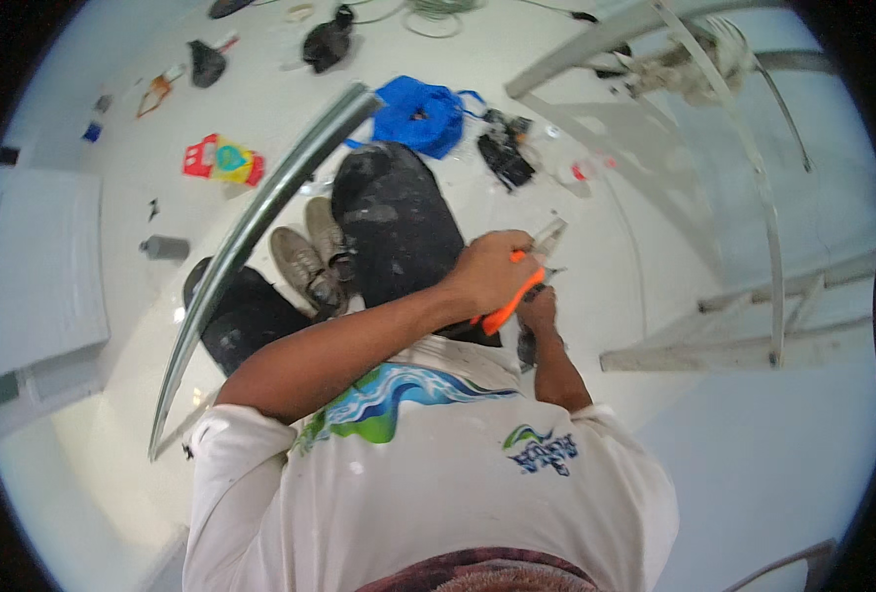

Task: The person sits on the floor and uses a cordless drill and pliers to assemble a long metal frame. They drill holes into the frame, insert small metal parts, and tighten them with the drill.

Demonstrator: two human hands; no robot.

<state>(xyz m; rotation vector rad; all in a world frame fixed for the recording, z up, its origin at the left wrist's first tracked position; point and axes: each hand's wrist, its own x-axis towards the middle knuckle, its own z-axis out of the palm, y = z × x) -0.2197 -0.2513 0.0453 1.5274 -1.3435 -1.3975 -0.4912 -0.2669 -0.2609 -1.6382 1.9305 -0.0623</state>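
Note:
My left hand (498, 273) reaches across my body, closed round a hand tool with an orange and black handle (513, 308). A pale metal piece (550, 235) juts out past its fingers; whether it belongs to the tool I cannot tell. Just below and to the right, my right hand (538, 310) is closed, its grip partly hidden by the tool. Something grey lies under it, too blurred to name. A long shiny metal bar (278, 189) slants over my left leg, apart from both hands.
Beyond my knees lie a blue bag (413, 116), black items (505, 160) and a red and yellow pouch (224, 161). Beige shoes (305, 264) show between my knees. A grey bottle (167, 248) lies left; a pale ladder-like frame (766, 197) stands right.

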